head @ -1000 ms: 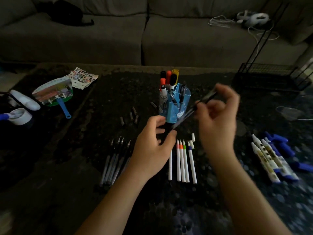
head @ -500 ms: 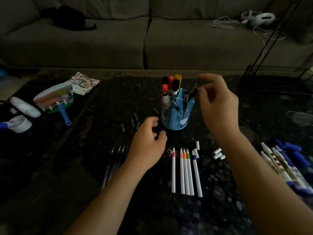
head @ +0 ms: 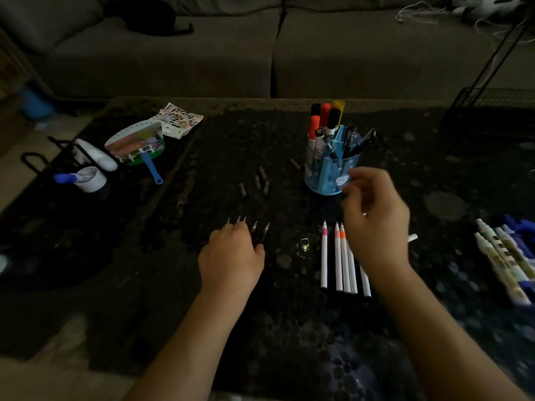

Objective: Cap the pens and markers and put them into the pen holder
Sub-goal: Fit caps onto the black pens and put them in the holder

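Surface: a dark speckled table [head: 289,328], dimly lit.
Back centre: a blue pen holder [head: 330,175] stands upright.
Middle: several small dark caps [head: 257,180] lie loose.
Front centre: dark uncapped pens [head: 265,231] lie side by side.
Front right: thin white markers [head: 337,256] lie in a row.
Far right: thick white markers [head: 498,256] beside blue caps [head: 521,227].
Left: a round fan [head: 136,141] and a printed sheet [head: 179,118].

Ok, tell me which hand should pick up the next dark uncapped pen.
Left. The left hand already rests over the row of dark uncapped pens, its fingers at their tips. The right hand hovers empty between the blue pen holder and the white markers, farther from them.
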